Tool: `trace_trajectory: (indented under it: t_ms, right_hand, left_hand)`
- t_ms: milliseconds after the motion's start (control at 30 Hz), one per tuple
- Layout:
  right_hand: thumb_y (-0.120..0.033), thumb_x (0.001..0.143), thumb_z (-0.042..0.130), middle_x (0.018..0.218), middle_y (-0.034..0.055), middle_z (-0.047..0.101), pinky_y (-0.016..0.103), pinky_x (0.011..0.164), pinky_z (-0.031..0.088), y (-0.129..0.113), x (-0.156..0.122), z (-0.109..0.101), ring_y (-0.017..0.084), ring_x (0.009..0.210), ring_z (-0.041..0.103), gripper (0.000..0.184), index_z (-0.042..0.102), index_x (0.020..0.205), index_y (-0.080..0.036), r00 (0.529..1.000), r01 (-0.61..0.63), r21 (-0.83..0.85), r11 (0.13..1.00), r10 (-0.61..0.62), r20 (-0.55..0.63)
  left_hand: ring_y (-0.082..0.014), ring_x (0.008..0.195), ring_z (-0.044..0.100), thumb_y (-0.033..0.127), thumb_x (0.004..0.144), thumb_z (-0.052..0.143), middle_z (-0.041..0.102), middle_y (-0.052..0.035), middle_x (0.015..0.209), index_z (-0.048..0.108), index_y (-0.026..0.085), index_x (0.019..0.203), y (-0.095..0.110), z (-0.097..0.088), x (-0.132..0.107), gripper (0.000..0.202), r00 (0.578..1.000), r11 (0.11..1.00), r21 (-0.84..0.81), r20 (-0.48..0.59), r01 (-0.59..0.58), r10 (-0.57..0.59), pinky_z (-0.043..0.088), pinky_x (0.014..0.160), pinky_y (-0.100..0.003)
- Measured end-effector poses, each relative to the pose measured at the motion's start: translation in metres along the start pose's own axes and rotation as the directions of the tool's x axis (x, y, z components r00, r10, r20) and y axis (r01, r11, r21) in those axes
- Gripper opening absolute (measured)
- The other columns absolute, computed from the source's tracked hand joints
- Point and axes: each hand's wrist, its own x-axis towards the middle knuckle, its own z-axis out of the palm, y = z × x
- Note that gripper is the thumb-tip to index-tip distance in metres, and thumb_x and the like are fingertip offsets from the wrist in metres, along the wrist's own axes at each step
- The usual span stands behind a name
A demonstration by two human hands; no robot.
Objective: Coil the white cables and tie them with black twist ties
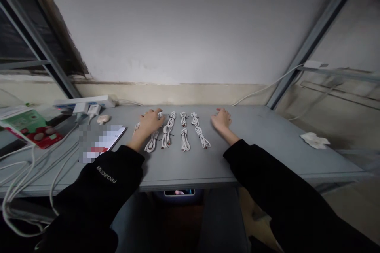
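Unreadable white capitals (pixel 106 174) on black left sleeve (pixel 89 193)

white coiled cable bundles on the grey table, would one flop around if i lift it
The white coiled cable bundle looks light and fairly floppy, its thin loops lying slack on the grey table. The thin black tie at its middle should probably keep the coil together, though the loop ends may dangle and swing.

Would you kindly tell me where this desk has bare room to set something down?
The widest bare patch lies between the right hand and the tissue. A narrower strip runs between the cable bundles and the front edge. The left end is crowded with the phone, power strip and cables.
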Motion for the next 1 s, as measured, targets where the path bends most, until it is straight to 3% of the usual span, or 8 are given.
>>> trace_trajectory:
  t_ms: [200, 467, 767, 900, 1000]
  right_hand:
    - [-0.014, 0.079, 0.049, 0.129, 0.0155, 0.053, 0.047, 0.1, 0.032, -0.004, -0.004, 0.0, 0.031, 0.127, 0.043, 0.044, 0.051, 0.122, -0.018, 0.999, 0.026, 0.002, 1.0, -0.026, 0.02]
    - [-0.016, 0.077, 0.049, 0.126, 0.0143, 0.054, 0.048, 0.099, 0.032, -0.002, -0.004, 0.005, 0.031, 0.124, 0.044, 0.041, 0.053, 0.118, -0.019, 0.997, 0.074, 0.043, 0.996, -0.075, 0.021]
    - [-0.016, 0.076, 0.05, 0.122, 0.0129, 0.056, 0.047, 0.097, 0.035, -0.002, -0.004, 0.007, 0.03, 0.121, 0.045, 0.04, 0.054, 0.115, -0.021, 0.995, 0.101, 0.043, 0.994, -0.101, 0.007]
    - [-0.015, 0.077, 0.049, 0.124, 0.0128, 0.056, 0.046, 0.098, 0.035, -0.004, -0.007, 0.005, 0.03, 0.122, 0.045, 0.039, 0.055, 0.116, -0.02, 0.993, 0.115, 0.045, 0.992, -0.116, 0.013]
    - [-0.016, 0.077, 0.05, 0.124, 0.0136, 0.056, 0.047, 0.097, 0.035, -0.005, -0.01, 0.004, 0.031, 0.121, 0.045, 0.039, 0.055, 0.116, -0.02, 0.988, 0.154, 0.056, 0.986, -0.154, -0.003]
  left_hand:
    - [-0.0366, 0.113, 0.058, 0.039, 0.088, 0.048, 0.061, -0.0203, 0.123, 0.058, 0.021, 0.13, -0.004, 0.007, 0.004, 0.047, 0.998, 0.999, 0.025, 0.049, -0.034, 0.033, 0.037, 0.1, -0.053]
    - [-0.0288, 0.106, 0.062, 0.028, 0.083, 0.051, 0.064, -0.0189, 0.117, 0.057, 0.014, 0.127, -0.015, 0.019, 0.015, 0.047, 0.998, 0.999, -0.014, 0.042, -0.037, 0.038, 0.045, 0.088, -0.036]
    - [-0.0258, 0.091, 0.064, 0.022, 0.083, 0.045, 0.071, -0.0175, 0.097, 0.069, 0.011, 0.094, -0.01, 0.009, 0.009, 0.028, 0.998, 0.998, -0.049, 0.048, 0.045, -0.043, 0.044, 0.074, -0.032]
    - [-0.0258, 0.089, 0.065, 0.014, 0.083, 0.039, 0.071, -0.0178, 0.094, 0.069, 0.007, 0.093, -0.008, 0.004, 0.01, 0.033, 0.998, 0.995, -0.074, 0.005, 0.069, -0.069, 0.044, 0.076, -0.033]
    - [-0.0236, 0.096, 0.064, 0.011, 0.084, 0.036, 0.071, -0.0159, 0.102, 0.067, 0.007, 0.101, -0.003, 0.002, 0.01, 0.035, 0.993, 0.982, -0.187, -0.109, 0.015, -0.035, 0.045, 0.082, -0.031]
